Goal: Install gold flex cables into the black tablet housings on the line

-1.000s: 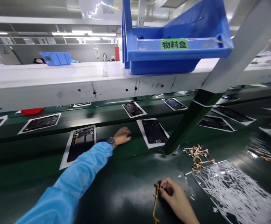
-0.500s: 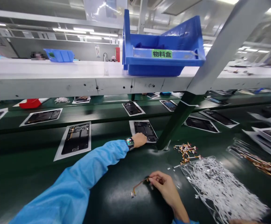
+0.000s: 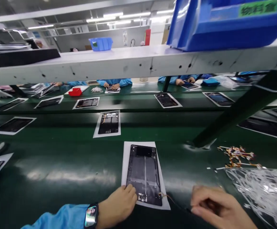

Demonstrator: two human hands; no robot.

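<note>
An opened tablet (image 3: pixel 143 171), black with a bare inside, lies on a white sheet (image 3: pixel 126 152) right in front of me. My left hand (image 3: pixel 119 205) has its fingers closed over the tablet's lower left edge; the fingertips are partly hidden. To the right, my right hand (image 3: pixel 217 203) is blurred, with thumb and fingers pinched together at the end of a thin flex cable (image 3: pixel 173 200). This cable stretches from my fingers to the tablet's lower right corner, where its orange end overlaps the edge. I cannot tell if that end is attached.
Flex cables (image 3: pixel 238 156) lie in a heap at right, above a clear bag of white strips (image 3: pixel 267 187). A dark green post (image 3: pixel 243 111) slants up to a shelf (image 3: pixel 128 65) holding a blue bin (image 3: pixel 224 28). More tablets (image 3: pixel 109 122) lie beyond; co-workers' hands (image 3: pixel 111 86) show farther back.
My left hand has brought the tablet and its sheet from the far belt toward me. My right hand still has the flex cable, which now reaches the tablet's corner. The view has shifted left.
</note>
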